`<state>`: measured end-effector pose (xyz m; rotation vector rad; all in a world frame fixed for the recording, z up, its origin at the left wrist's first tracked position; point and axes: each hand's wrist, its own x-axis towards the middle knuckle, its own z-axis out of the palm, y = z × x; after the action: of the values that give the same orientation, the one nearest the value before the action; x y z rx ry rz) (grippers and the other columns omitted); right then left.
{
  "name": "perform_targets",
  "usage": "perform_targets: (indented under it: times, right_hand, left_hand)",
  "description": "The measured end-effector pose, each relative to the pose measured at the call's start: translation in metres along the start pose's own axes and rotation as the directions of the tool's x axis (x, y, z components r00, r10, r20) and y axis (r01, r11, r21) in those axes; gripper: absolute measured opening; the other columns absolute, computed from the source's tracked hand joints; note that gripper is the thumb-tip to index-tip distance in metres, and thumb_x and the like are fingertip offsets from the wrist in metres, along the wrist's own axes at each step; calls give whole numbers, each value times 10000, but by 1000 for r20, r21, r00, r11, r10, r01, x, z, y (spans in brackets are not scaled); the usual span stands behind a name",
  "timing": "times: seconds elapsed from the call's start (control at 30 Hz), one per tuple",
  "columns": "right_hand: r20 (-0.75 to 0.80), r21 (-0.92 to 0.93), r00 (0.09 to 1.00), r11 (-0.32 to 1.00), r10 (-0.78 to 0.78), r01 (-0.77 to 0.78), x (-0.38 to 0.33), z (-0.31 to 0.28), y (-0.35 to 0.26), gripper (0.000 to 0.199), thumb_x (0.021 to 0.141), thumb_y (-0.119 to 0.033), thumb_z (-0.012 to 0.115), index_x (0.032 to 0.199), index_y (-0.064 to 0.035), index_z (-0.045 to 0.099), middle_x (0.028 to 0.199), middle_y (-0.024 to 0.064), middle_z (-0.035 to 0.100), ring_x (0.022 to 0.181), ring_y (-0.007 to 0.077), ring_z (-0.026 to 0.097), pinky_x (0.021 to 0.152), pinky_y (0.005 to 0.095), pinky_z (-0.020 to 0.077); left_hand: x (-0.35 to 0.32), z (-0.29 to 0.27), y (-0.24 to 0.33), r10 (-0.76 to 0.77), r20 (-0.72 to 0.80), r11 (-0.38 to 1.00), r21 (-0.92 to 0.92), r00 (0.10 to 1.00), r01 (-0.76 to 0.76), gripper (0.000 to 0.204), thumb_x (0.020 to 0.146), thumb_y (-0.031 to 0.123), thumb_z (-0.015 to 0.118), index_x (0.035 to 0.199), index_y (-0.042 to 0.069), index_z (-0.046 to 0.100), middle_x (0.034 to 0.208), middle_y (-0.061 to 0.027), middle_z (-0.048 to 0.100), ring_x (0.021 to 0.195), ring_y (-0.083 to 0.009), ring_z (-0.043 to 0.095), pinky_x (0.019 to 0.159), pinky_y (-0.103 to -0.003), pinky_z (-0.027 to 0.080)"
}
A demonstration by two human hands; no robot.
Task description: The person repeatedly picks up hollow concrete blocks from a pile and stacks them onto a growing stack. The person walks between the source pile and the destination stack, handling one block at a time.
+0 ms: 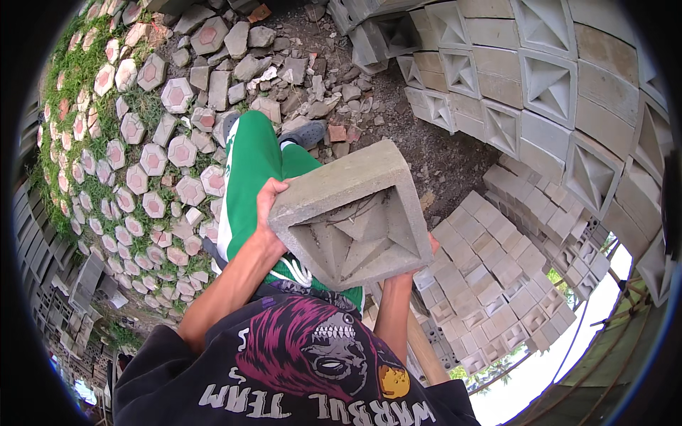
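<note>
A square grey concrete block (323, 186) with a recessed, pyramid-like pattern in its face is held up in front of my body, tilted. On its left side my left hand (267, 213) is closed round the edge, with the thumb on the upper rim. My right hand (419, 264) grips the lower right side, and most of its fingers are hidden behind the block. Below the block are my green trousers (254, 160) and a grey clog (305, 134) on broken stones.
Tall stacks of patterned concrete blocks (547, 82) rise at the right, with lower block stacks (490, 263) nearer. Hexagonal pavers (153, 159) with grass between them cover the left. Loose rubble (249, 67) lies ahead of my feet, beside a strip of dark soil (455, 167).
</note>
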<state>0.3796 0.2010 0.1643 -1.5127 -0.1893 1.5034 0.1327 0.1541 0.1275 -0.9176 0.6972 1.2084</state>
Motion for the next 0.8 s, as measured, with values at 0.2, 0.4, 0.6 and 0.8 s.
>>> perform_targets:
  times: [0.2, 0.4, 0.6, 0.8]
  right_hand:
    - [30, -221, 999, 975, 28, -20, 61, 13, -32, 489, 817, -411, 423, 1115, -46, 552, 1102, 144, 602, 1040, 291, 570, 913, 423, 448]
    - [-30, -81, 989, 986, 142, -144, 131, 81, -69, 475, 834, -399, 421, 1082, -23, 573, 1076, 143, 611, 1013, 289, 582, 882, 413, 470]
    - [-21, -128, 993, 985, 116, -118, 240, 100, -79, 439, 842, -363, 434, 1022, 2, 599, 1057, 138, 616, 983, 292, 591, 846, 403, 486]
    - [-49, -228, 966, 938, 255, -260, 352, 116, -80, 477, 881, -362, 396, 1166, -9, 546, 1143, 147, 585, 1061, 302, 555, 919, 427, 443]
  left_hand:
    - [36, 34, -5, 6, 6, 994, -112, 1000, -5, 435, 747, 314, 454, 994, -25, 571, 944, -169, 619, 840, -294, 591, 799, -436, 484]
    - [99, 109, 9, -51, -68, 988, -150, 996, 40, 447, 750, 329, 458, 1006, -20, 567, 964, -171, 614, 847, -296, 592, 798, -440, 486]
    - [179, 171, 29, 19, -44, 989, -146, 999, -26, 466, 742, 348, 460, 1042, 10, 577, 990, -159, 617, 870, -309, 587, 806, -471, 475]
    - [283, 179, 29, 55, -122, 986, -149, 991, -73, 517, 722, 390, 474, 1061, 10, 563, 1013, -159, 608, 910, -307, 580, 839, -471, 468]
